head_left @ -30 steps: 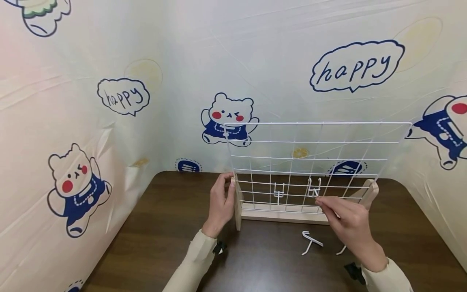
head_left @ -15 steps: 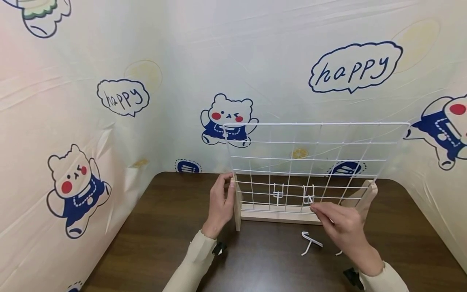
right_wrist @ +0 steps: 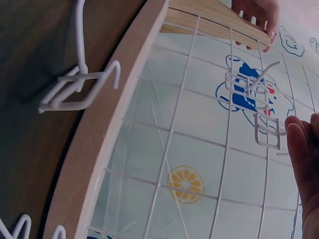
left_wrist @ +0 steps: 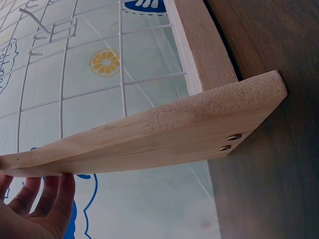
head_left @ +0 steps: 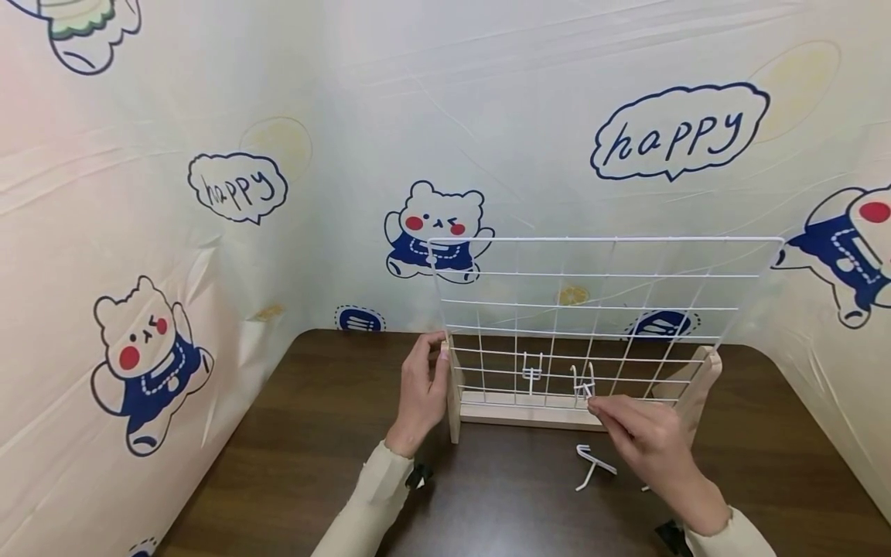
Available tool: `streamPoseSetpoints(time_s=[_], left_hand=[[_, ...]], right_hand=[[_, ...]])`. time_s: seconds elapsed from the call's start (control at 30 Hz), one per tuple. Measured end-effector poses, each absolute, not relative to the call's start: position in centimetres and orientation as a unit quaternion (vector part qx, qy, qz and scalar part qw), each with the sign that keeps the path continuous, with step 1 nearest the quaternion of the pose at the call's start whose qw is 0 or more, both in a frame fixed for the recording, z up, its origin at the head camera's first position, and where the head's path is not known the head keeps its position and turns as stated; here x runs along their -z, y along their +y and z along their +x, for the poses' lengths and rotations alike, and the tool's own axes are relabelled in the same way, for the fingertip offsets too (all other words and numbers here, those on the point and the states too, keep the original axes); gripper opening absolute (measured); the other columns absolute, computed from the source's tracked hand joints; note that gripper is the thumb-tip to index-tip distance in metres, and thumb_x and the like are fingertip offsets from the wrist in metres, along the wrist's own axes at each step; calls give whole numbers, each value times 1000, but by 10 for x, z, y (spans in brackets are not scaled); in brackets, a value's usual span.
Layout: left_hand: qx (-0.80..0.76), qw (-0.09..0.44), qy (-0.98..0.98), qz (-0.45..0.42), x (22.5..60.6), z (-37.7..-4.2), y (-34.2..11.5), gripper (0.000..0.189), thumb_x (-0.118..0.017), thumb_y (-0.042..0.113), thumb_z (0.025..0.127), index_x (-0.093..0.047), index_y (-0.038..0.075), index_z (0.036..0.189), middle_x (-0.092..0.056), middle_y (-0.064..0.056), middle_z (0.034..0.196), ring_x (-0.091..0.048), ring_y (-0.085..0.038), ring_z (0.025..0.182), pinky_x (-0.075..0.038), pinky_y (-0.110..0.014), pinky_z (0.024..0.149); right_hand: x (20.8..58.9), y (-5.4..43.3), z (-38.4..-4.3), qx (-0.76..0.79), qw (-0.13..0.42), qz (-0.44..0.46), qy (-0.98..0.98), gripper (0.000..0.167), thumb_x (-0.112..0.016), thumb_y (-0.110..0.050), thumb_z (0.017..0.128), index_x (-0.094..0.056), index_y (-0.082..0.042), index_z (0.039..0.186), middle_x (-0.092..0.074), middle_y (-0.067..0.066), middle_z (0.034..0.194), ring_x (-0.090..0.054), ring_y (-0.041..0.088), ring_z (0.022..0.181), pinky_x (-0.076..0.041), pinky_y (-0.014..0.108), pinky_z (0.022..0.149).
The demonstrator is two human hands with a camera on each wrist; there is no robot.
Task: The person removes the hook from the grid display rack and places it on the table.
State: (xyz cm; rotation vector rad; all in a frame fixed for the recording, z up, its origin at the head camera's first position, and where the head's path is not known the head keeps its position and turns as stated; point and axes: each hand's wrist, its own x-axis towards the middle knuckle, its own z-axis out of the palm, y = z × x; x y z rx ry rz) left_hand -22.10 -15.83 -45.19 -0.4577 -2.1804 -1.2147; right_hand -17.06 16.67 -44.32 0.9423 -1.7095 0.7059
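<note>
A white wire grid rack (head_left: 604,240) stands upright on a pale wooden base (head_left: 529,413). My left hand (head_left: 421,393) grips its left wooden side panel (left_wrist: 124,142), thumb toward me and fingers behind. Between thumb and fingertips, my right hand (head_left: 647,442) pinches a white metal hook (head_left: 583,385) by its prong. The hook's bent ends are up against the lower part of the grid, as the right wrist view (right_wrist: 267,133) also shows. To its left, a similar hook (head_left: 532,374) hangs on the grid with its prong sticking out.
In front of the base lies a loose white hook (head_left: 595,467) on the dark wooden table (head_left: 278,464). Another hook (head_left: 646,488) is mostly hidden beneath my right hand. The right wooden side panel (head_left: 701,379) stands close behind that hand. Printed cloth (head_left: 334,139) surrounds the table.
My right hand has moved left and slightly down along the grid, carrying the pinched hook nearer the hanging one. The left hand has stayed on the side panel.
</note>
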Motion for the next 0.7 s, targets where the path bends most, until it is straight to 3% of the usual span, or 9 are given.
streamPoseSetpoints(time_s=[0.2, 0.7], left_hand=[[455, 293, -823, -171, 451, -220, -158, 27, -51, 15, 108, -60, 2, 130, -68, -11, 122, -68, -23, 107, -63, -45, 93], [457, 292, -823, -170, 451, -221, -159, 26, -51, 16, 108, -60, 5, 130, -68, -11, 123, -68, -23, 108, -63, -44, 93]], right_hand=[[450, 166, -171, -288, 509, 392, -710, 41, -58, -29, 107, -81, -2, 85, -78, 10, 75, -73, 20, 63, -60, 25, 63], [465, 164, -167, -308, 455, 402, -733, 39, -54, -26, 109, -81, -3, 92, -79, 8, 83, -75, 17, 72, -59, 13, 80]])
